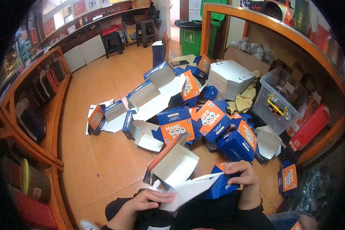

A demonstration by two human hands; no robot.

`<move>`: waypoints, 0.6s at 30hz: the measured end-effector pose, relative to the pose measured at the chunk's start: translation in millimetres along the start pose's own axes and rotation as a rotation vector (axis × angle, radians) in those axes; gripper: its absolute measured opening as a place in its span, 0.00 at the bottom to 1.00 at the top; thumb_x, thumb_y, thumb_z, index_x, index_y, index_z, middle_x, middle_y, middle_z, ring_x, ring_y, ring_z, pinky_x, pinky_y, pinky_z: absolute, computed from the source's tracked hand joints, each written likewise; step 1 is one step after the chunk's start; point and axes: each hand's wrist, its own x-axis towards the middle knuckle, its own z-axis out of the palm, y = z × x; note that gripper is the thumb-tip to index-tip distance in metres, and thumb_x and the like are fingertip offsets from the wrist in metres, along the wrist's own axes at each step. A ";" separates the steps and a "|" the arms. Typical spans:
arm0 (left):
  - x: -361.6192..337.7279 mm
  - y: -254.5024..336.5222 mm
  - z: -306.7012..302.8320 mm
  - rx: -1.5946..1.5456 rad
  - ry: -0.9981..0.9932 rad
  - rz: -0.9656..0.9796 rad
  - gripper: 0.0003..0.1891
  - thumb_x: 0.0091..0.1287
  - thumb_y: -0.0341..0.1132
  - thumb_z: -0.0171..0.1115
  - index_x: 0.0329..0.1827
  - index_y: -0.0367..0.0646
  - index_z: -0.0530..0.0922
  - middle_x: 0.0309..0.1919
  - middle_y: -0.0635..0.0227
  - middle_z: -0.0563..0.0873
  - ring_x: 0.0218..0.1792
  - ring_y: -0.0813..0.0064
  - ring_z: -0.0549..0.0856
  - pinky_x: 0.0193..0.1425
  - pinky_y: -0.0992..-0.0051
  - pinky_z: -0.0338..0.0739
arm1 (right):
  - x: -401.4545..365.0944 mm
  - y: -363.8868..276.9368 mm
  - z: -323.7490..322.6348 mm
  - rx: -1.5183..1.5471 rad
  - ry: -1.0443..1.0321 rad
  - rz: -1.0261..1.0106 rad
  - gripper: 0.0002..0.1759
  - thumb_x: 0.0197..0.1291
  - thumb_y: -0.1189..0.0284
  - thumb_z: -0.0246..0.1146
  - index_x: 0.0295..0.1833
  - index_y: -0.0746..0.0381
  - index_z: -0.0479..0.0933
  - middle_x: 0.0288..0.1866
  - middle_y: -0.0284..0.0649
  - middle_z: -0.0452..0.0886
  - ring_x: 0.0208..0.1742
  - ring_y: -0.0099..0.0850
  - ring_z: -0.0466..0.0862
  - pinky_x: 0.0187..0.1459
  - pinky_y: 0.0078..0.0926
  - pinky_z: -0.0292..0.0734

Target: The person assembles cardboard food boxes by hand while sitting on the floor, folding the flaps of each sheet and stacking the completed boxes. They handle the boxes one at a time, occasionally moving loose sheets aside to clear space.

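A white-lined cardboard sheet (pixel 193 191) lies slanted over my lap, its printed side turned away. My right hand (pixel 240 173) pinches the sheet's upper right edge between thumb and fingers. Stretched fingers of my left hand (pixel 152 199) lie flat on the sheet's left side, with the thumb apart. Just beyond it stands a partly folded box (pixel 177 165), its white inside facing up. Beneath my right hand is a blue and orange box (pixel 214 188), partly hidden by the sheet.
Several blue and orange boxes (pixel 175 126) are piled on the tiled floor (pixel 107 161). Behind them stands a stack of white cardboard sheets (pixel 230 80). A clear plastic bin (pixel 274 101) and a red roll (pixel 312 128) are at right. Wooden shelving (pixel 51 130) edges the left.
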 end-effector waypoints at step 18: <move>2.6 -30.9 45.2 0.066 0.177 -0.160 0.47 0.53 0.76 0.49 0.53 0.36 0.68 0.39 0.64 0.78 0.43 0.70 0.78 0.47 0.74 0.70 | 7.2 28.2 54.9 0.375 -0.027 0.281 0.25 0.45 0.81 0.72 0.53 0.69 0.77 0.51 0.46 0.81 0.57 0.35 0.77 0.60 0.31 0.69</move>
